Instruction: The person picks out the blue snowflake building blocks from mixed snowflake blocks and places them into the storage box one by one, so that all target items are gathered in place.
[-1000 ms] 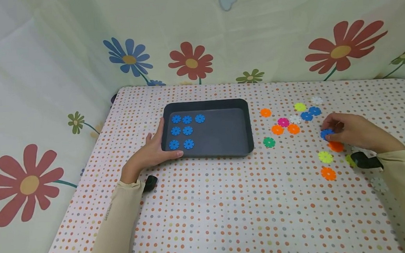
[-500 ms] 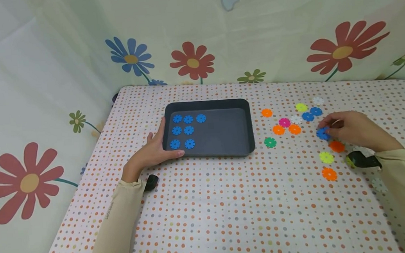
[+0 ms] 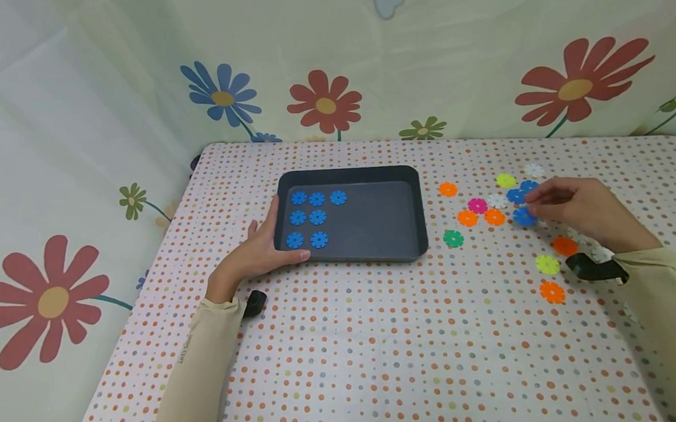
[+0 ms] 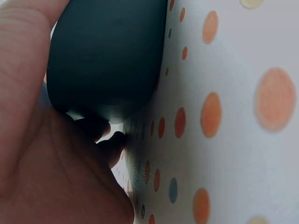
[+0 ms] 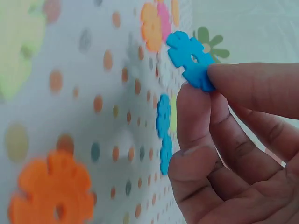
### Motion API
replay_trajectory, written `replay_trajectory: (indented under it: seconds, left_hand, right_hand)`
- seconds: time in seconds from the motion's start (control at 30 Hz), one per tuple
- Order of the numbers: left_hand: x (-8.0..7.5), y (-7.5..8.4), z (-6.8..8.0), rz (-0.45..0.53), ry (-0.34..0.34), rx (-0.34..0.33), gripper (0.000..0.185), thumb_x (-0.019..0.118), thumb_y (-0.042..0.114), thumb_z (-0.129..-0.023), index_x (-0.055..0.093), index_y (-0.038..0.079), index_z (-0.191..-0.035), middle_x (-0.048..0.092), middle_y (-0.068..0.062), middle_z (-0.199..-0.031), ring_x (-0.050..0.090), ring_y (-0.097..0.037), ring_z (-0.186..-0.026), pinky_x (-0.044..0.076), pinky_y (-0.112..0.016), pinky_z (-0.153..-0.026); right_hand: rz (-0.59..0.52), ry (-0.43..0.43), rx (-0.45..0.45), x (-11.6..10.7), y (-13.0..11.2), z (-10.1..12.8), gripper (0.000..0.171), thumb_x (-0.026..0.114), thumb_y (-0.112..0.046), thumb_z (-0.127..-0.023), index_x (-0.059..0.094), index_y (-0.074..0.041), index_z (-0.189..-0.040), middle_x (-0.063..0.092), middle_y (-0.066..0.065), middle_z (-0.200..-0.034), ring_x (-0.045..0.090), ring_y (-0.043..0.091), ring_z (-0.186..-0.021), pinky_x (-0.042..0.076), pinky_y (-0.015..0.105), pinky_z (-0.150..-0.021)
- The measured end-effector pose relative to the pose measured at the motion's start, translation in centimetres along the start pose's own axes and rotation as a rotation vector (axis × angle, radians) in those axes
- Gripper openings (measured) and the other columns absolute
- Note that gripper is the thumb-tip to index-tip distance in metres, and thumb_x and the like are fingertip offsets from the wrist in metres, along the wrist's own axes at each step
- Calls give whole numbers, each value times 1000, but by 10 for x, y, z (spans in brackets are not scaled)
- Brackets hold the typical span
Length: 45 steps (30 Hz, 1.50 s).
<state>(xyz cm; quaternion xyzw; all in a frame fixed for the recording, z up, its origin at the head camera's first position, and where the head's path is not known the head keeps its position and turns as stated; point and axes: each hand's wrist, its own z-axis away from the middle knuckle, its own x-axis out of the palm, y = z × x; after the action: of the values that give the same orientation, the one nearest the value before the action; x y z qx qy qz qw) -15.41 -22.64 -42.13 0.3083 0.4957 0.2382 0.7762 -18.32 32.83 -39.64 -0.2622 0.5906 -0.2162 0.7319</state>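
My right hand pinches a blue flower-shaped plastic disc by its edge, between thumb and fingertips. In the right wrist view the disc is held up off the table. Two more blue discs lie just beyond it. My left hand holds the near left corner of a dark grey rectangular tray, thumb along the front rim and fingers against the left side. Inside the tray, several blue discs lie flat in rows toward the left; its right part is bare.
Several loose discs lie on the dotted table right of the tray, including an orange disc, a green disc, a pink disc and a yellow disc. A flowered curtain hangs behind the table.
My right hand has lifted the blue disc from beside an orange one and carried it left and a little farther from me. The left hand stays on the tray corner.
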Motion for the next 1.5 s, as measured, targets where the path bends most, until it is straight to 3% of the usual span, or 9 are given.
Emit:
replay_trajectory:
  seconds: [0.2,0.4,0.53,0.67,0.83,1.07,1.33,1.43,1.5]
  left_hand:
    - [0,0,-1,-10,-3,0,136,82,66,-84,-22,41,-167,-13,4,-178,-24,-43,-158,6,-74,-122]
    - [1,0,-4,-23,-3,5,137,82,66,-84,-22,39,-168,-11,3,-178,-24,-44,-158,5,-74,-122]
    - [1,1,-4,-15,-4,1,137,83,66,-84,-22,40,-168,-11,4,-178,-24,-44,-158,6,-74,-122]
    - [1,1,-4,-8,-4,-6,136,83,67,-83,-22,42,-167,-11,5,-178,-24,-44,-158,8,-75,-121]
    - [0,0,-3,-9,-1,-7,136,83,67,-84,-22,42,-167,-11,3,-178,-24,-44,-158,8,-75,-121]
    - [-1,0,-1,-9,4,-6,136,83,66,-84,-22,41,-167,-10,3,-178,-24,-46,-157,8,-77,-120]
    - [0,-1,-1,-9,2,7,137,83,66,-84,-21,38,-169,-12,4,-178,-24,-46,-157,6,-76,-121]
    - [1,0,-1,-8,5,2,137,83,67,-84,-22,41,-168,-11,4,-178,-24,-46,-157,7,-76,-121]
    - [0,0,-1,-7,6,-2,136,83,67,-84,-22,42,-167,-10,3,-178,-24,-45,-157,7,-76,-121]
  right_hand:
    - [-49,2,-9,8,-6,-4,41,72,-30,-106,69,3,-130,69,22,-123,61,16,-96,50,16,-72]
    - [-94,-42,-16,16,-18,-7,48,69,-34,-107,68,2,-139,63,23,-138,62,18,-108,50,14,-77]
    - [-125,-68,-18,19,-27,-11,51,70,-35,-107,67,1,-142,65,21,-137,65,11,-96,54,20,-79]
    - [-143,-88,-22,23,-38,-14,51,71,-37,-106,68,-1,-141,68,19,-137,68,17,-99,54,25,-81]
    - [-186,-89,-29,29,-53,-19,48,72,-37,-105,70,-3,-139,68,15,-137,68,14,-102,53,31,-85]
    - [-277,-114,-70,36,-73,-22,41,73,-29,-105,71,-1,-135,76,6,-114,70,22,-95,56,33,-79]
    - [-349,-129,-74,42,-95,-27,39,74,-31,-104,73,-4,-132,76,2,-111,69,30,-99,57,40,-83]
    - [-385,-140,-92,46,-103,-30,35,74,-28,-104,73,-3,-130,76,6,-106,68,32,-96,57,40,-81]
    - [-398,-138,-106,48,-109,-32,32,74,-27,-104,73,-4,-128,76,6,-102,67,31,-92,55,39,-72]
